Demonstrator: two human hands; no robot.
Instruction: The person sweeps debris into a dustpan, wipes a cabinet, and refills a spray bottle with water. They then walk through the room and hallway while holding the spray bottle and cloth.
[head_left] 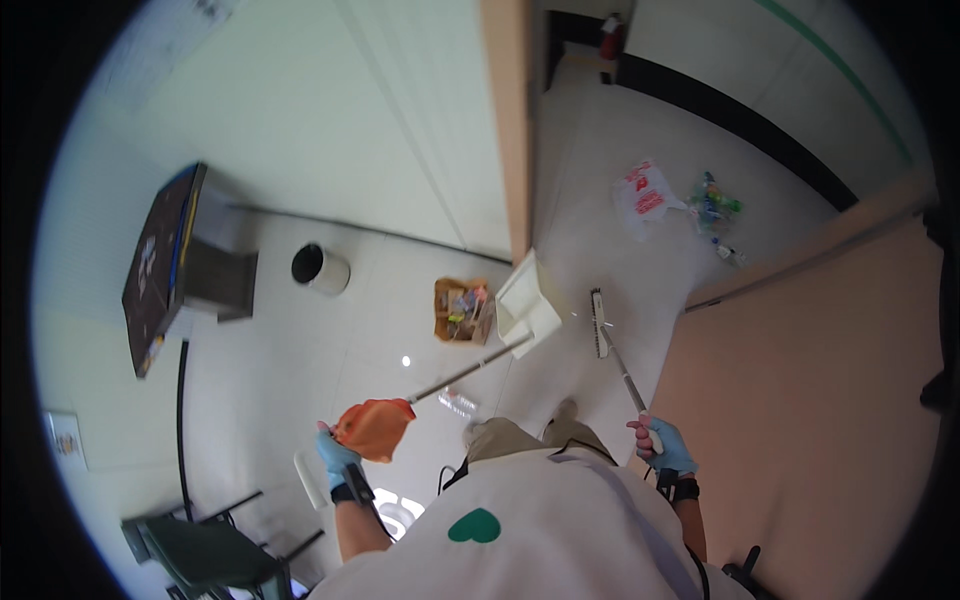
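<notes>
My left hand (338, 455), in a light blue glove, is closed at the handle end of a long-handled white dustpan (518, 292). An orange cloth (375, 430) hangs at that hand and hides the upper handle. The pan rests on the floor by the door frame. My right hand (668, 446), also gloved in blue, wraps round the grip of a long-handled broom (600, 325). Its narrow bristle head stands on the floor to the right of the pan, a gap between them. Small white scraps lie beside the bristles.
Left of the pan sits a brown paper bag (452, 318) of small items; a clear plastic bottle (457, 403) lies nearer me. A wastebin (320, 270) stands further left. Beyond the doorway lie a white plastic bag (645, 195) and several bottles (715, 208). A pinkish door (810, 400) flanks my right.
</notes>
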